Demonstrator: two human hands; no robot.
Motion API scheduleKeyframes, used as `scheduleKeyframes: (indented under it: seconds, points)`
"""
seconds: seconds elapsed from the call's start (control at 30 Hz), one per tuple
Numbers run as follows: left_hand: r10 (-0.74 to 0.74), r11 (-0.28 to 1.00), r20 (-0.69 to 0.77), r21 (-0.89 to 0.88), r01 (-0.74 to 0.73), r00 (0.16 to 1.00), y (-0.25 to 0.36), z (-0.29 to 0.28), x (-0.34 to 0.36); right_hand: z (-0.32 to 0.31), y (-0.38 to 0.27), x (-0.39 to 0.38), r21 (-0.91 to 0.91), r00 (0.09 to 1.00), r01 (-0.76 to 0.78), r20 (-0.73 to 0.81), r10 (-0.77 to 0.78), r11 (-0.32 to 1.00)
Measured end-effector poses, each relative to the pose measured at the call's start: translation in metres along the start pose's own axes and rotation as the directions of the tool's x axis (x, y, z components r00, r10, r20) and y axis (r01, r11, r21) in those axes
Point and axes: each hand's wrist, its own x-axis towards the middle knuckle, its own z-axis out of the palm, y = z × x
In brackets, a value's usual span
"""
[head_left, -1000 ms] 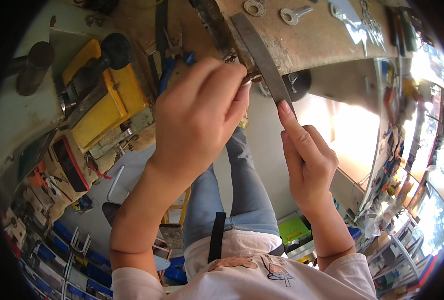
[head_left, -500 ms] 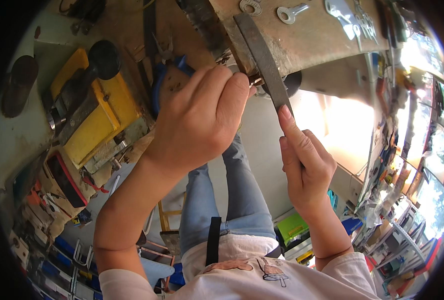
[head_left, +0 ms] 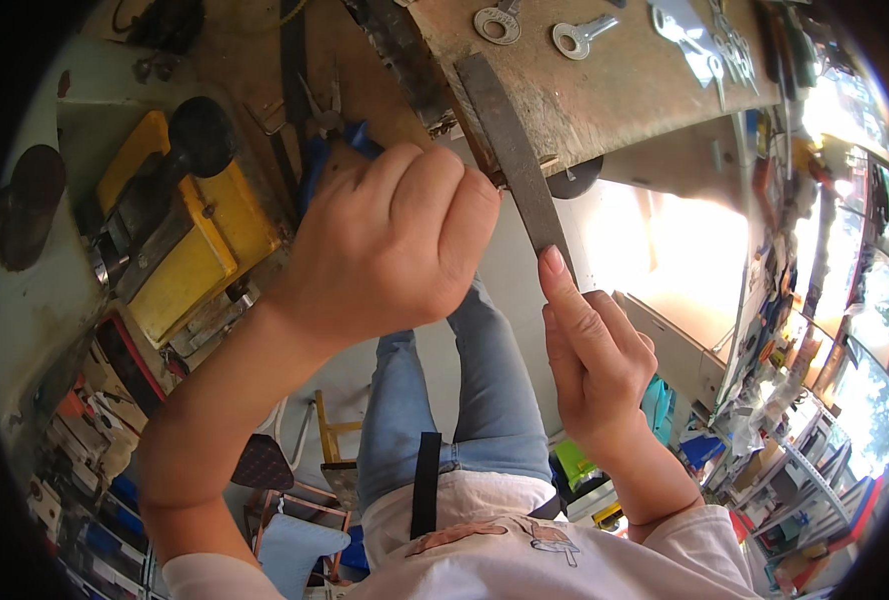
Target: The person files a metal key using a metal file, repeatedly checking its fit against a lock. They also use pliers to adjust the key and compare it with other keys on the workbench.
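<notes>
Left hand (head_left: pixel 395 240) clenched, contents hidden; right hand (head_left: pixel 600 365) grasps a flat file (head_left: pixel 511 135), upper centre: likely stiff, best held by its lower end.

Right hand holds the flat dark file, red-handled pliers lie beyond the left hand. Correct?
Handle colour is wrong: the head view shows blue-handled pliers, lying beyond the left hand. The right hand does hold the flat dark file.

Blue-handled pliers (head_left: pixel 327 122) lie upper left near yellow machine part (head_left: pixel 248 215) with black knob (head_left: pixel 203 136); light-blue seat (head_left: pixel 300 545), yellow-legged stool (head_left: pixel 328 430) lower down.
</notes>
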Motion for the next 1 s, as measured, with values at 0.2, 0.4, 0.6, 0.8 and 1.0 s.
scheduleKeyframes:
  seconds: [0.2, 0.4, 0.6, 0.8, 1.0]
  points:
    - [0.047, 0.998, 0.015, 0.031, -0.048, 0.999, -0.002, 0.001, 0.001, 0.001, -0.001, 0.003, -0.042, 0.999, 0.035, -0.006, -0.035, 0.998]
    - [0.008, 0.999, -0.015, -0.048, -0.009, 1.0, -0.003, 0.005, 0.003, 0.01, 0.006, 0.04, -0.094, 0.975, 0.191, -0.101, -0.2, 0.977]
    - [-0.058, 0.986, 0.083, -0.149, 0.07, 0.995, -0.001, -0.003, 0.002, 0.004, 0.007, 0.013, -0.105, 0.986, 0.143, -0.073, -0.151, 0.984]
    - [-0.067, 0.976, 0.136, -0.198, 0.094, 0.988, -0.003, -0.008, 0.004, 0.005, -0.001, 0.049, -0.102, 0.985, 0.162, -0.039, -0.167, 0.981]
    - [-0.049, 0.982, 0.046, -0.178, 0.057, 0.998, -0.003, -0.001, 0.003, -0.002, 0.005, 0.007, -0.042, 0.995, 0.067, -0.075, -0.07, 0.997]
